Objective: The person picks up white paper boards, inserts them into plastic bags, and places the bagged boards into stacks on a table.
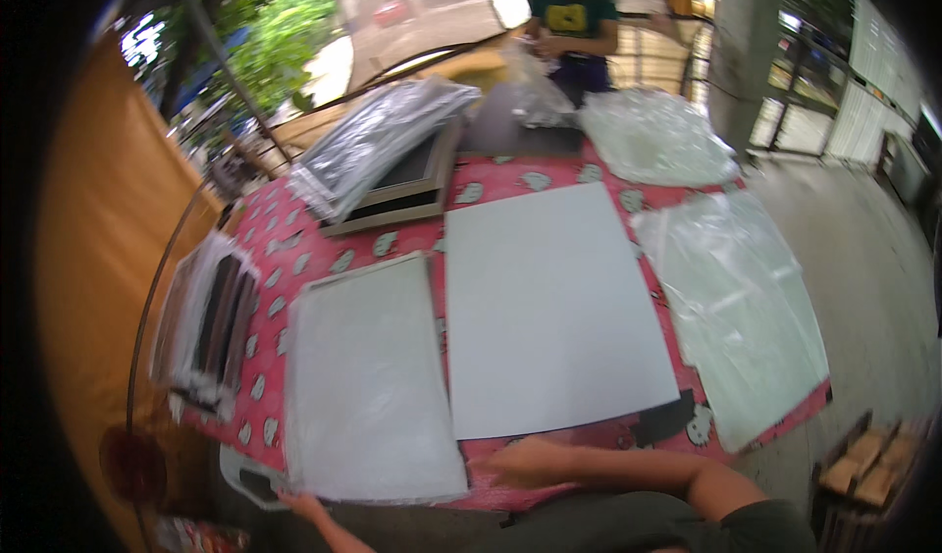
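A flat panel in a clear plastic sleeve (373,386) lies on the table in front of me, slightly left. My left hand (304,504) is at its near left corner; the fingers are small and blurred, so their grip does not show. Right of the sleeve lies a large plain white board (549,308), its left edge close beside it. My right hand (525,462) is just below the board's near edge, pointing left toward the sleeve's near right corner, its fingers smeared by motion. A small dark flat piece (663,420) shows at the board's near right corner.
A pink patterned cloth (270,332) covers the table. Framed panels (407,185) under a plastic-wrapped pack (388,136) lie at the back left; upright wrapped pieces (211,317) stand left. Plastic sheets (736,308) lie right. Across the table a person (574,23) handles clear plastic.
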`<act>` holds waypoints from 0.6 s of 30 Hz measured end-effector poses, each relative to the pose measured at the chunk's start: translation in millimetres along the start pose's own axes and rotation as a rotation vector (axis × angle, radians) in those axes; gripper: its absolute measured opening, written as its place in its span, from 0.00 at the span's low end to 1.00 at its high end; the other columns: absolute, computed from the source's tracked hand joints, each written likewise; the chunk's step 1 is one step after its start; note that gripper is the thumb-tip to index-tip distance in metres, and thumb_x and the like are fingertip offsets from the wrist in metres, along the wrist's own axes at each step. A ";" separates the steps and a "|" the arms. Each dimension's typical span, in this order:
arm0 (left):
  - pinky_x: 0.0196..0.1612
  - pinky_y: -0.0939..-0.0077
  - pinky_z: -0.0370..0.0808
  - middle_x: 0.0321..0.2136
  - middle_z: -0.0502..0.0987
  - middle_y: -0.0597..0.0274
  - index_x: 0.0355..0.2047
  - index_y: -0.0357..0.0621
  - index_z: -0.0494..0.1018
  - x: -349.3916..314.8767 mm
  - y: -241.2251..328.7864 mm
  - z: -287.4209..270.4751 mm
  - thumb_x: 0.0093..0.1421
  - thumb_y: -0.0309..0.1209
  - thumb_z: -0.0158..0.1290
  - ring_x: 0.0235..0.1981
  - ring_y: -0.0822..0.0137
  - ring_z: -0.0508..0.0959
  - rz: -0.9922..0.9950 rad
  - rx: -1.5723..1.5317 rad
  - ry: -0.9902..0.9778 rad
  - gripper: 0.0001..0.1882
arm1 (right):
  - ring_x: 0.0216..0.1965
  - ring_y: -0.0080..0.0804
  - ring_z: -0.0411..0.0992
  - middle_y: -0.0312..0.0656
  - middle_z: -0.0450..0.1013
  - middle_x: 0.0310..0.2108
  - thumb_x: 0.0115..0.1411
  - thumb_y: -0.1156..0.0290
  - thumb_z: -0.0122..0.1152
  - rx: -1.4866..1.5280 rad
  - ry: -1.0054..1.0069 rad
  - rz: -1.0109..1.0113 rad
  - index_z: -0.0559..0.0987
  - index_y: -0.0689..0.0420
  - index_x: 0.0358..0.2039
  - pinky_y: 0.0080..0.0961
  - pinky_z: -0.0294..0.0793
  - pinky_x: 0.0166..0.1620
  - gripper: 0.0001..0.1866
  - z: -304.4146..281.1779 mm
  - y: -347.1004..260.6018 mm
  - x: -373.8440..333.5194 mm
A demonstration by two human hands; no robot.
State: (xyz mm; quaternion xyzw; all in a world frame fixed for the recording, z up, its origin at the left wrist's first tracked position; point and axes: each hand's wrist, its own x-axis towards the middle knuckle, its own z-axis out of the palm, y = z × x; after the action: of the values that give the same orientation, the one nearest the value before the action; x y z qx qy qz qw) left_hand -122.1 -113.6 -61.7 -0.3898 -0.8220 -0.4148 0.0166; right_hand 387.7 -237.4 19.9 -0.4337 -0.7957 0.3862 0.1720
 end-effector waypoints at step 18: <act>0.54 0.56 0.57 0.45 0.67 0.52 0.56 0.45 0.51 -338.1 459.7 -21.3 0.44 0.28 0.59 0.44 0.64 0.70 1.591 -0.627 -1.524 0.40 | 0.22 0.47 0.70 0.50 0.70 0.18 0.50 0.59 0.57 -0.187 0.636 0.368 0.75 0.58 0.22 0.34 0.69 0.29 0.14 -156.8 -44.7 -138.6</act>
State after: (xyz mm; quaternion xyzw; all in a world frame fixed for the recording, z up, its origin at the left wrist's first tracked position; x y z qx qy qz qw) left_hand 407.7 -178.6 141.3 -0.9364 0.0008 -0.1295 -0.3261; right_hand 536.5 -293.1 163.2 -0.6814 -0.6432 0.1824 0.2978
